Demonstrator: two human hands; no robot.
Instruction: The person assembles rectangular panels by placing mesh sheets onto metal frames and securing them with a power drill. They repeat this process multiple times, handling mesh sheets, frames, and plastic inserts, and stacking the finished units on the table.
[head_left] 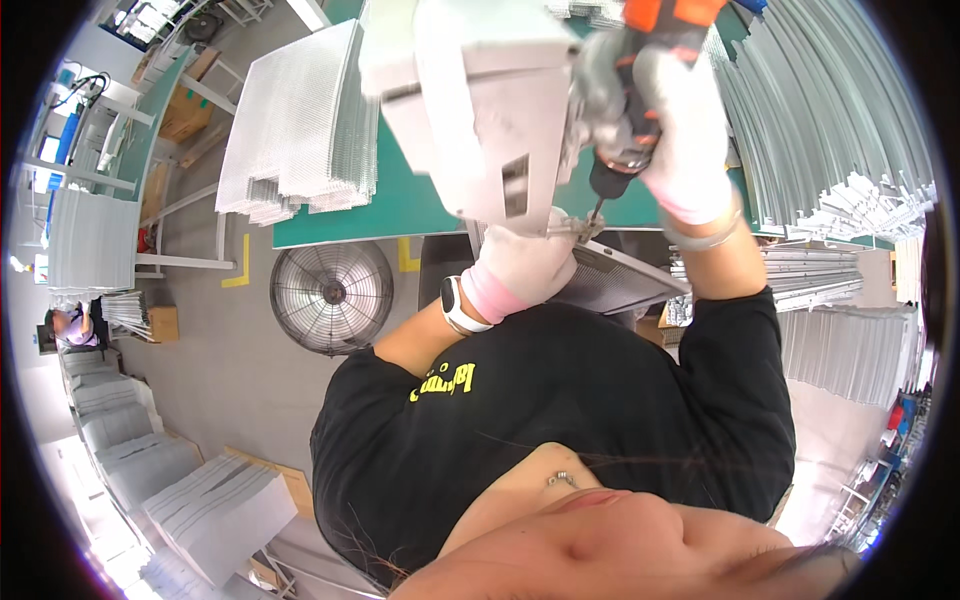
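1. The right hand [690,130], in a white glove, was closed around the handle of an orange-and-black drill [635,140], which tilted down toward the person.
2. The left hand [528,264], gloved too, was partly curled by the upper corner of a framed mesh panel [618,280]; its fingertips were hidden, so I could not tell how tightly it gripped.
3. That panel sat slanted at the bench's near edge, between the person's body and a white box-shaped machine [480,130] above the green bench [330,226].
4. The drill's bit [597,208] met, or nearly met, a small metal piece [572,226] at that corner — contact was too small to confirm.
5. Good work here, I judged, called for a bit in line with its hole, steady pressure and a slow start.
6. The left fingers were near the bit — bracing the frame farther back seemed safer, should the tip slip.
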